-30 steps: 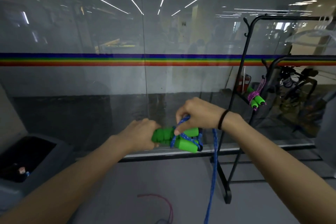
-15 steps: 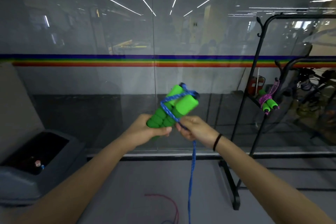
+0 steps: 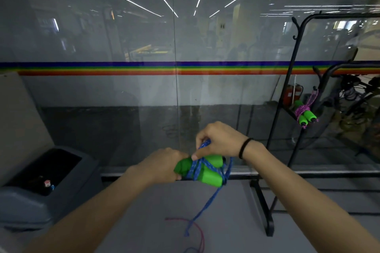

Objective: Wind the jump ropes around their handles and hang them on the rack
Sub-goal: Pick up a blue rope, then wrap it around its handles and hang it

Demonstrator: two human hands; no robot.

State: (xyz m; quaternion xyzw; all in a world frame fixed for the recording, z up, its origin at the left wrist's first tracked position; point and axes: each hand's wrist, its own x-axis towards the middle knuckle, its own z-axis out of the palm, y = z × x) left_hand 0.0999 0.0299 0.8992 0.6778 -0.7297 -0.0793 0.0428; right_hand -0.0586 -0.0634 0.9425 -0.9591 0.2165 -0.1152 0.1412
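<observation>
1. The left hand (image 3: pixel 164 165) has its grip curled round one end of the paired green handles (image 3: pixel 208 172). The handles are held in mid-air and now lie about level, no longer tilted upward as half a second ago.
2. The right hand (image 3: pixel 221 139) has moved from below the handles to above them, and its grip pinches the blue rope (image 3: pixel 209 204) just over the crossed wraps.
3. The rope's slack hangs from the handles' right end toward the floor (image 3: pixel 230 230).
4. A wound purple-corded jump rope (image 3: pixel 304 116) hangs on the black rack (image 3: pixel 287 92) at right.
</observation>
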